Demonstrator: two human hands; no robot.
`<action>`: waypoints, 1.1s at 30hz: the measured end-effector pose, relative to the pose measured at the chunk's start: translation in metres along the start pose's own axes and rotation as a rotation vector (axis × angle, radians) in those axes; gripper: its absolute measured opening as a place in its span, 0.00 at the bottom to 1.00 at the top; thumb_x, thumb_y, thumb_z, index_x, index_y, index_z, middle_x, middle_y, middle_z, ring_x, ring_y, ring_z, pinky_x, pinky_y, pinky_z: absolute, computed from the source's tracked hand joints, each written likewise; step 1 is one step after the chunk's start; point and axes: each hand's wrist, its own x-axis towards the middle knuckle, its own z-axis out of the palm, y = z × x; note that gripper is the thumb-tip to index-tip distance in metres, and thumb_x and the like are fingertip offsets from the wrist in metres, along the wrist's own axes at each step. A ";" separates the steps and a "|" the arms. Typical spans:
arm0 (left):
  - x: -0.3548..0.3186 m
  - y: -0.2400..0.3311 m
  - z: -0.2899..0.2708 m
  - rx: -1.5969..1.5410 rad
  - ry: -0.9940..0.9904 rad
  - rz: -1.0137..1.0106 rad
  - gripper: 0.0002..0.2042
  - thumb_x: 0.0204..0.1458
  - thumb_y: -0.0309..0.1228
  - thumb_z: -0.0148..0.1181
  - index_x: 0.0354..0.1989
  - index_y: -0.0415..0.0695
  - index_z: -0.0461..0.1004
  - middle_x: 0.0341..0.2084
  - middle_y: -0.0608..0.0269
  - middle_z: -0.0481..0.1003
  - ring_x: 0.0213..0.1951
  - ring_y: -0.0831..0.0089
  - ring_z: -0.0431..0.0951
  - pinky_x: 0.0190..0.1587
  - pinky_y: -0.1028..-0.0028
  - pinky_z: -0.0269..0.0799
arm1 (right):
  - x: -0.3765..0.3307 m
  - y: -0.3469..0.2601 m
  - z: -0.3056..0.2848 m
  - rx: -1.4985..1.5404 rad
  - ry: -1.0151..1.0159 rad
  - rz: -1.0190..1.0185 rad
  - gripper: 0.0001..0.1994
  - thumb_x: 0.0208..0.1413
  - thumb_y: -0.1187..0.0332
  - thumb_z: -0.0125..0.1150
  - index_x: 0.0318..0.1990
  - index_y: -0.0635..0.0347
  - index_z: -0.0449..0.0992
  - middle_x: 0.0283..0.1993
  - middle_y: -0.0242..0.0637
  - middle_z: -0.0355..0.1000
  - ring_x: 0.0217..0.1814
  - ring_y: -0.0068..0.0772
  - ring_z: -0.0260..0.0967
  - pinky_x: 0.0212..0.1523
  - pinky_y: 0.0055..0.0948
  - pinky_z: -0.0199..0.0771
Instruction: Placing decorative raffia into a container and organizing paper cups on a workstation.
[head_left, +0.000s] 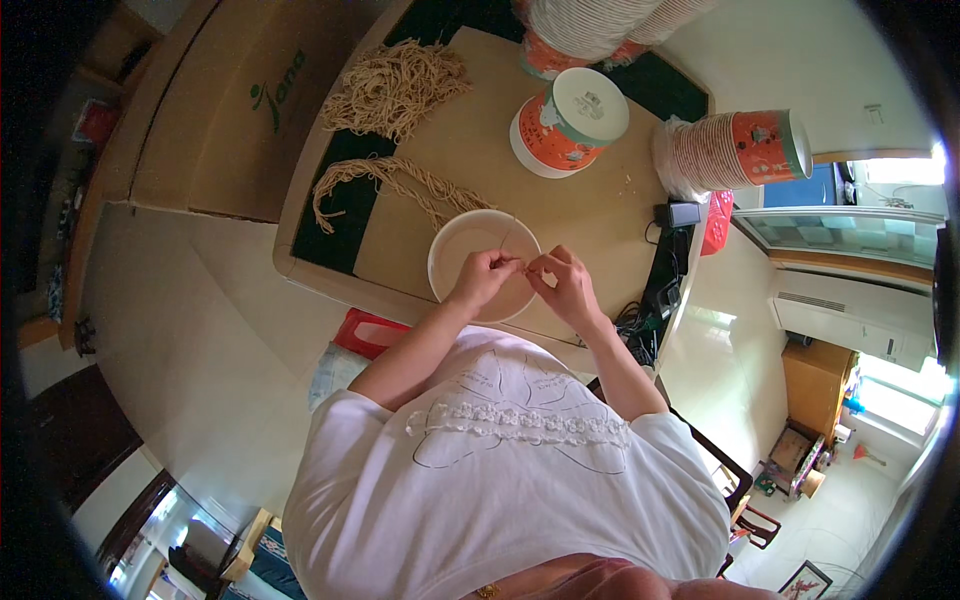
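Observation:
Over a round white bowl (447, 262), my left hand (483, 278) and my right hand (566, 290) meet fingertip to fingertip. Both are closed in a pinch on what looks like a thin tan string (503, 238), only a bit of which shows above the bowl; the rest is hidden by my fingers. Just beyond the bowl lies a loose bundle of tan strings (385, 172), its strands running toward the bowl's rim. Farther back at the left is a larger tangled heap of the same strings (397, 88).
An orange and white paper tub (572, 125) stands upside down on the cardboard sheet (480, 110). Stacked paper tubs (735, 152) lie at the right, with more wrapped stacks (590, 30) at the back. Black cables and an adapter (677, 214) line the right edge. A large carton (220, 110) is at the left.

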 end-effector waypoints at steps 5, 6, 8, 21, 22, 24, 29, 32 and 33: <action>0.010 -0.026 -0.004 0.153 0.016 0.243 0.06 0.50 0.27 0.60 0.31 0.37 0.78 0.25 0.65 0.78 0.28 0.82 0.74 0.31 0.80 0.69 | 0.000 0.001 0.001 -0.005 0.005 0.008 0.03 0.42 0.73 0.62 0.27 0.57 0.75 0.26 0.39 0.69 0.31 0.42 0.68 0.33 0.37 0.69; 0.011 -0.028 -0.004 0.204 0.018 0.241 0.06 0.50 0.27 0.60 0.31 0.37 0.77 0.24 0.65 0.78 0.26 0.82 0.73 0.29 0.80 0.68 | 0.000 0.002 0.002 -0.002 0.007 0.002 0.03 0.42 0.73 0.62 0.27 0.57 0.75 0.26 0.39 0.69 0.31 0.42 0.68 0.33 0.37 0.69; 0.012 -0.029 -0.004 0.147 0.032 0.253 0.06 0.50 0.27 0.59 0.31 0.37 0.77 0.23 0.65 0.77 0.25 0.83 0.72 0.29 0.80 0.67 | 0.000 0.002 0.002 0.000 0.008 -0.005 0.03 0.42 0.73 0.62 0.27 0.57 0.75 0.26 0.39 0.68 0.31 0.42 0.68 0.33 0.37 0.69; 0.008 -0.028 -0.003 0.113 -0.039 0.301 0.07 0.50 0.29 0.61 0.34 0.39 0.77 0.21 0.67 0.76 0.24 0.84 0.71 0.27 0.81 0.66 | 0.000 -0.005 -0.001 0.055 0.016 0.079 0.02 0.46 0.74 0.61 0.29 0.60 0.75 0.27 0.41 0.69 0.31 0.42 0.68 0.32 0.36 0.69; 0.009 -0.028 -0.003 0.113 -0.039 0.300 0.07 0.50 0.29 0.61 0.34 0.39 0.77 0.21 0.67 0.76 0.24 0.84 0.71 0.27 0.81 0.66 | 0.000 -0.005 -0.001 0.052 0.016 0.082 0.02 0.46 0.74 0.60 0.29 0.61 0.75 0.27 0.41 0.69 0.31 0.42 0.68 0.32 0.36 0.69; 0.009 -0.024 -0.004 0.258 0.029 0.323 0.06 0.50 0.29 0.60 0.33 0.39 0.77 0.20 0.66 0.76 0.24 0.83 0.71 0.27 0.81 0.66 | 0.000 -0.003 0.000 0.049 0.012 0.086 0.02 0.45 0.74 0.60 0.29 0.61 0.74 0.27 0.41 0.69 0.31 0.42 0.68 0.32 0.36 0.69; 0.010 -0.022 -0.006 0.144 0.001 0.238 0.05 0.54 0.28 0.56 0.30 0.40 0.75 0.20 0.69 0.73 0.24 0.83 0.69 0.27 0.80 0.64 | 0.000 -0.002 0.000 0.040 -0.001 0.077 0.03 0.44 0.75 0.61 0.28 0.60 0.74 0.27 0.40 0.69 0.31 0.42 0.68 0.32 0.36 0.69; 0.008 -0.016 -0.004 0.095 0.000 0.213 0.06 0.54 0.29 0.56 0.29 0.40 0.75 0.18 0.70 0.72 0.22 0.83 0.68 0.26 0.80 0.63 | 0.000 -0.002 0.000 0.041 0.003 0.071 0.03 0.43 0.75 0.61 0.28 0.59 0.74 0.26 0.40 0.69 0.31 0.41 0.68 0.32 0.36 0.69; 0.007 -0.015 -0.004 0.070 0.010 0.198 0.06 0.54 0.29 0.56 0.29 0.40 0.75 0.18 0.70 0.71 0.22 0.83 0.68 0.25 0.80 0.63 | 0.000 -0.003 -0.001 0.043 -0.007 0.070 0.03 0.43 0.75 0.61 0.28 0.59 0.74 0.26 0.40 0.69 0.31 0.41 0.68 0.32 0.36 0.69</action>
